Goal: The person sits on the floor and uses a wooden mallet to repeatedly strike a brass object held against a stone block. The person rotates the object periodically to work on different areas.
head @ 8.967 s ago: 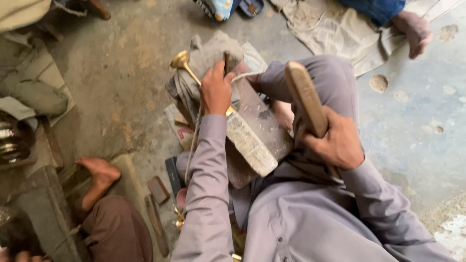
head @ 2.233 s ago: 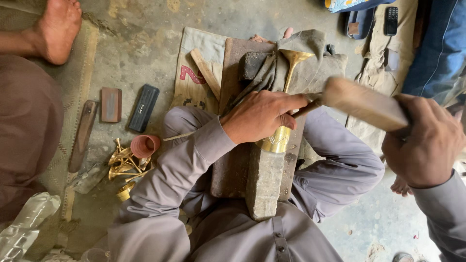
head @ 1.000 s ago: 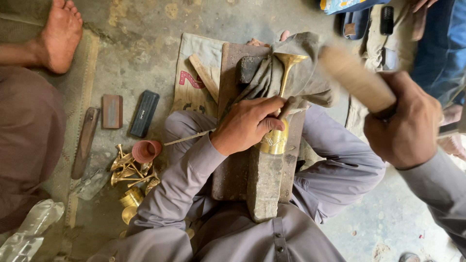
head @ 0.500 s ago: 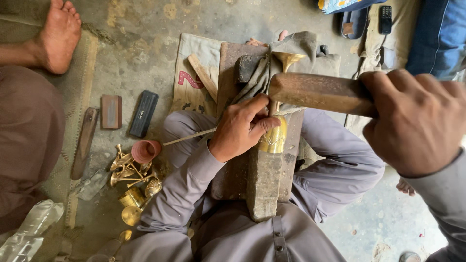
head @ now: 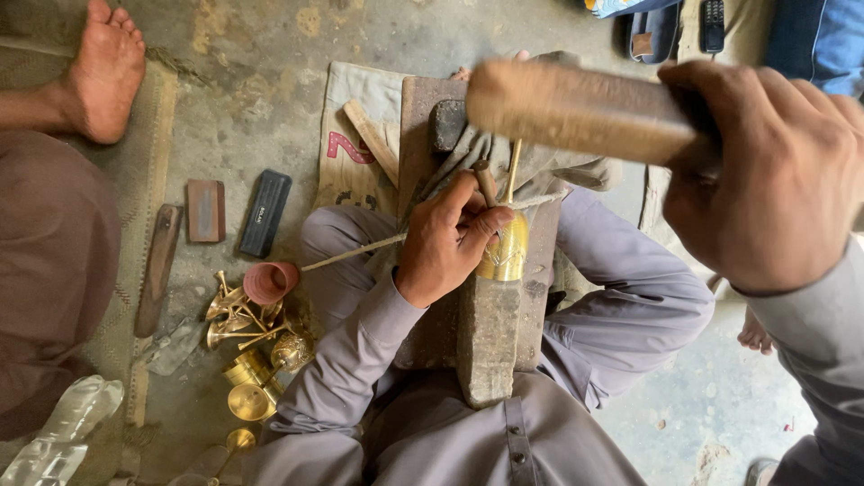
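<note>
So here's the setup: the person sits cross-legged on the floor with a long worn wooden block across the lap, running from the centre of the frame toward the bottom. On top of it, dead centre, lies a shiny brass goblet-shaped piece with a thin stem, stem pointing toward the top of the frame.

The left hand is closed down over the brass piece, fingers pinching a short dark metal punch upright against it. The right hand, upper right and close to the camera, is wrapped tight around a thick wooden mallet, which sits blurred above the punch.

My read on handling: thin-walled brass like that looks light but dents easily, and a polished round body will want to roll on the block, so pinning it at the fat bowl part, like the left hand does, makes sense. The stem looks too skinny to take any force. A grey folded cloth at the block's top end seems to cushion it.

Lower left there's a pile of small brass cups and stems beside a small reddish-brown plastic cup. A black rectangular case lies above that, and another person's bare foot is in the upper left.
</note>
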